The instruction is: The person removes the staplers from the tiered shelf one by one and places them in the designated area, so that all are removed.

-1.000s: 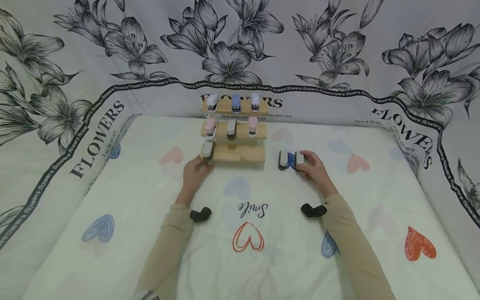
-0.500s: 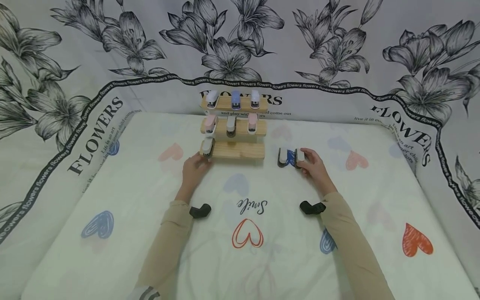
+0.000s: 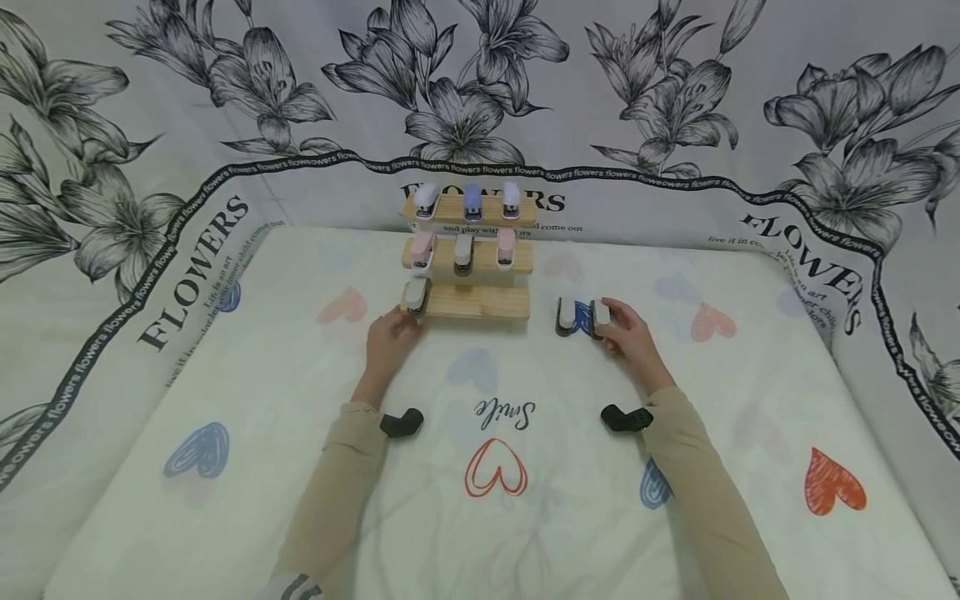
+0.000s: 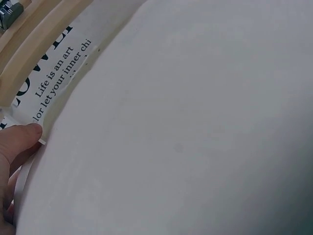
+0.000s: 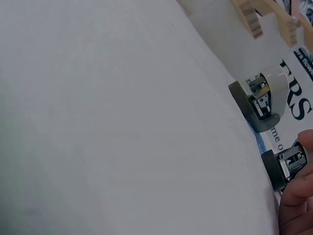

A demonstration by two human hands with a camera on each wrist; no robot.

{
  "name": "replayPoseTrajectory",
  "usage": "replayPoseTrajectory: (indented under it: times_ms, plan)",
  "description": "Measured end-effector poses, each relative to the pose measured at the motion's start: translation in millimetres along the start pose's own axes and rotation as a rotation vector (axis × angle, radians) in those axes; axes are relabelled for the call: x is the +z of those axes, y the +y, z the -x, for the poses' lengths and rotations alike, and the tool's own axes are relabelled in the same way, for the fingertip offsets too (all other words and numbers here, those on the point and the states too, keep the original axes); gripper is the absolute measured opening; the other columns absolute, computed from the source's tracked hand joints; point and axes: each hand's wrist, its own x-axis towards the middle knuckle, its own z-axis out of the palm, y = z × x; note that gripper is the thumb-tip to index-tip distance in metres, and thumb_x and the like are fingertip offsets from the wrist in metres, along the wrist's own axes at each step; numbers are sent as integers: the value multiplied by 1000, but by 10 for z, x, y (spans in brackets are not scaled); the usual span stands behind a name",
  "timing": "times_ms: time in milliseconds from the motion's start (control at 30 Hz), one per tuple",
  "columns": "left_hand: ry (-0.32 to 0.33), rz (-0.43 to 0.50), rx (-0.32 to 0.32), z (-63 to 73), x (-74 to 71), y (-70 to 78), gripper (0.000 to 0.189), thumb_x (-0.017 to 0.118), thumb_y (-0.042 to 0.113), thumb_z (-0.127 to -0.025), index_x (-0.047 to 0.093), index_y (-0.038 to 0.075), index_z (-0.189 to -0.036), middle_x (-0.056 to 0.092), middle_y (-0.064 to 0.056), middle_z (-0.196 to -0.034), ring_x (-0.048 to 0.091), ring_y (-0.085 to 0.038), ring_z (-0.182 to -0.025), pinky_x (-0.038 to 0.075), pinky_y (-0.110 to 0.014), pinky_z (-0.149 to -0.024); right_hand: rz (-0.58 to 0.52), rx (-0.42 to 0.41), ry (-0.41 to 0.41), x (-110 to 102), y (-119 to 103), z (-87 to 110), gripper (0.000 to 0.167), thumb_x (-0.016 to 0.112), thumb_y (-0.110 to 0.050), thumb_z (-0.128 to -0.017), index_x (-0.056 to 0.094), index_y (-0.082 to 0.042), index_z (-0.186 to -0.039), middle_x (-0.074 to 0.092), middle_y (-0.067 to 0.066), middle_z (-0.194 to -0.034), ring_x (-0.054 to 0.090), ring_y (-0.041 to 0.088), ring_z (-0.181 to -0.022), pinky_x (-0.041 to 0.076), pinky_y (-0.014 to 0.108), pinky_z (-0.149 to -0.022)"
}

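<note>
My right hand [image 3: 630, 335] holds a small white-topped stapler [image 3: 600, 315] with a dark base, fingers and thumb on either side of it. Just left of it another white-and-dark stapler [image 3: 566, 315] stands on the cloth; both show their front ends in the right wrist view, the nearer one by my fingers [image 5: 296, 196]. My left hand [image 3: 390, 342] rests at the front left corner of a three-tier wooden rack [image 3: 480, 302], right below a light grey stapler [image 3: 416, 296] on the lowest tier. Its thumb [image 4: 22, 137] shows in the left wrist view; most of that hand is hidden there.
The middle tier bears a pink stapler [image 3: 422, 248], a grey one [image 3: 463, 252] and another pink one. On the top tier stand a blue stapler [image 3: 472, 202] and two pale ones. A heart-printed cloth [image 3: 525, 533] covers the surface; a flower-printed curtain [image 3: 480, 75] hangs behind.
Both hands and the staplers stay in place; only the head view shifts slightly.
</note>
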Motion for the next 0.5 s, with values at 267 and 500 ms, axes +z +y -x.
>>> replayPoseTrajectory:
  times_ms: [267,500]
  plan:
    - [-18,-13,-7,-9,21,-5,16,69,16,-78,64,2,-85,65,-12,-92,57,-31,-91,31,-51,-93,-25,-24,14,-27,-22,40,60,58,-5,-85,32,-11,-139,18,6,-146,40,6,-47,38,18,-44]
    - [-15,-26,-9,-4,5,-6,15,69,15,-78,64,2,-83,65,-12,-90,58,-31,-86,37,-47,-85,-152,-209,131,6,-103,118,53,53,-10,-90,32,-8,-139,15,4,-148,35,7,-40,33,18,-38]
